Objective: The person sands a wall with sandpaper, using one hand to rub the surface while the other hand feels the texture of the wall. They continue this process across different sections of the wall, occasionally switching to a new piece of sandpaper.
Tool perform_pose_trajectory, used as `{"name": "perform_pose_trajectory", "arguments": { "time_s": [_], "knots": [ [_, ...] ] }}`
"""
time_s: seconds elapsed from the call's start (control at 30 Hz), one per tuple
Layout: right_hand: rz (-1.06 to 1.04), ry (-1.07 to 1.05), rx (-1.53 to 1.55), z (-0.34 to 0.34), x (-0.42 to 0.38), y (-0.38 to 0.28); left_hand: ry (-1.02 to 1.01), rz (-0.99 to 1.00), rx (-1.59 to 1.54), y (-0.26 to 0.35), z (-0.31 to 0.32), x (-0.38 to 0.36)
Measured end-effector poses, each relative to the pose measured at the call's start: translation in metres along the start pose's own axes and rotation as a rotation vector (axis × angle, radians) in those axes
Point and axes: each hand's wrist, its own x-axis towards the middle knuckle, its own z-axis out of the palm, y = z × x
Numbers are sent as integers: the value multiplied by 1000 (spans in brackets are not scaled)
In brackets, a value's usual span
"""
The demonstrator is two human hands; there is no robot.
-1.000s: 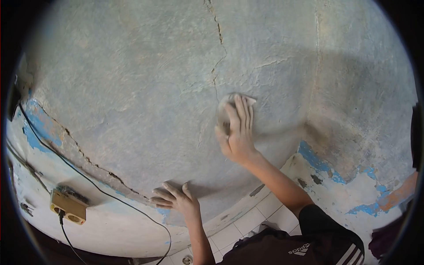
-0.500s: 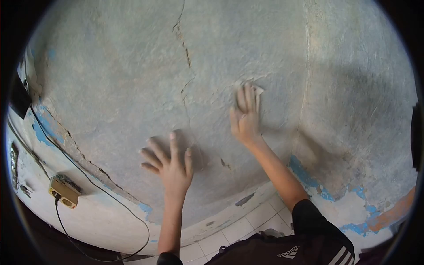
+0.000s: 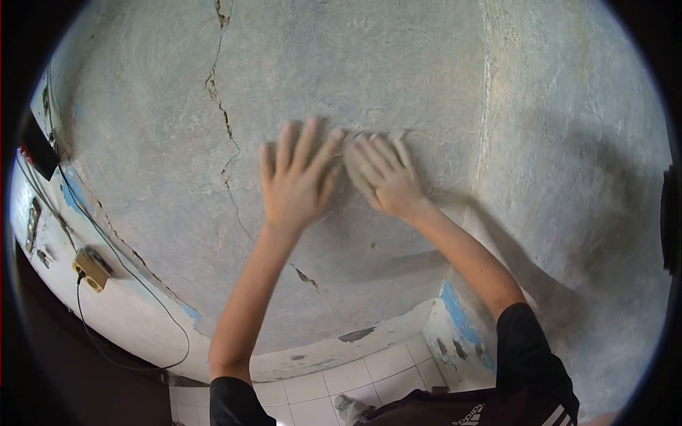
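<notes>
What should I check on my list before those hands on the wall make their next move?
1. Left hand spread out, fingers uncurled: ok.
2. Hands have plenty of room between them: not ok; the left hand and right hand are very close together.
3. Something gripped under the right hand: cannot tell; it's blurry there.
4. Wall free of cracks: not ok; a jagged crack runs down it.
5. Black cord away from both hands: ok; it hangs off to the left.

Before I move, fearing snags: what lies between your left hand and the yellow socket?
The head view shows a thin crack, a ragged crack, then a black cable.
</notes>
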Motion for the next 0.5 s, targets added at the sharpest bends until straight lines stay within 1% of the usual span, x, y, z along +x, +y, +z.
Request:
{"name": "perform_pose_trajectory", "arguments": {
  "time_s": [0.03,0.07,0.13,0.17,0.23,0.27,0.33,0.37,0.43,0.47,0.5],
  "knots": [
    [-58,-82,55,-8,1,3,102,-37,28,-5,-3,9],
    [-65,-73,66,-11,11,14,101,-43,43,-9,-3,11],
    [42,193,67,-13,36,39,134,-66,186,-16,0,13],
    [37,203,78,-14,41,42,134,-71,201,-16,3,13],
    [101,92,-127,-15,49,45,186,-77,212,-14,5,13],
    [104,99,-118,-12,45,40,183,-74,223,-15,5,12],
    [-227,35,45,-10,34,26,225,-101,173,-16,3,12],
    [-226,37,46,-7,39,35,224,-99,175,-16,3,13],
    [-126,174,-36,-12,57,57,235,-130,193,-15,5,11],
    [-129,169,-27,-15,58,53,228,-137,194,-15,5,9],
    [-14,188,1,-18,61,48,249,-152,189,-14,6,10]
  ]
}}
